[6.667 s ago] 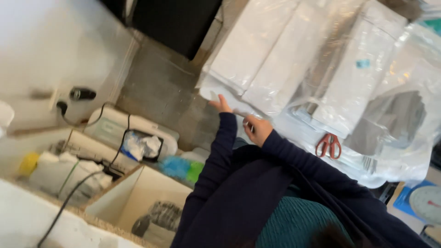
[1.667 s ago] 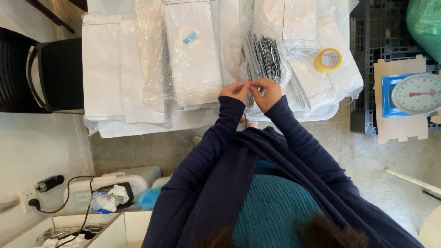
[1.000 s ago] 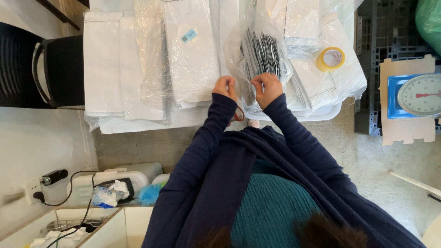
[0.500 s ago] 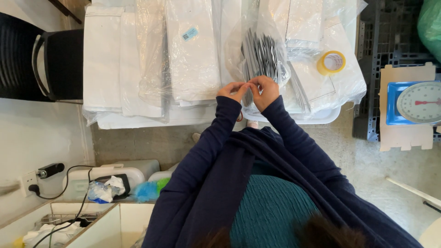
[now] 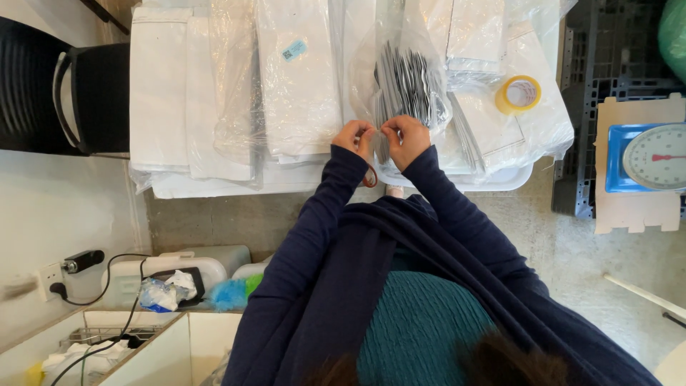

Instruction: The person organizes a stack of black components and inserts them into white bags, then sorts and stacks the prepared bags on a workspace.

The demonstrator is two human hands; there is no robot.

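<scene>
1. The worktable (image 5: 214,187) fills the top of the view, covered edge to edge with flat white packets in clear plastic sleeves (image 5: 300,78); it sits as it did half a second ago.
2. To the right, a blue-framed dial scale (image 5: 654,157) rests on a cardboard sheet (image 5: 632,211), well apart from the hands.
3. A clear bag of dark thin strips (image 5: 407,82) lies on the packets just above both hands. One second ago the hands were spread apart at its lower edge; now they have closed in together on its mouth, so the work looks centred on that opening.
4. A roll of yellow tape (image 5: 518,94) lies to the right of the bag, near but not touching it.
5. The right hand (image 5: 406,137) is curled, fingertips pinched on the plastic at the bag's lower edge.
6. The left hand (image 5: 355,137) mirrors it, fingers bent and pinching the same plastic edge, almost touching the right hand.
7. A thin reddish-brown loop (image 5: 370,179), perhaps a rubber band, hangs below the left wrist; I cannot tell whether it is around the wrist or hooked on a finger.
</scene>
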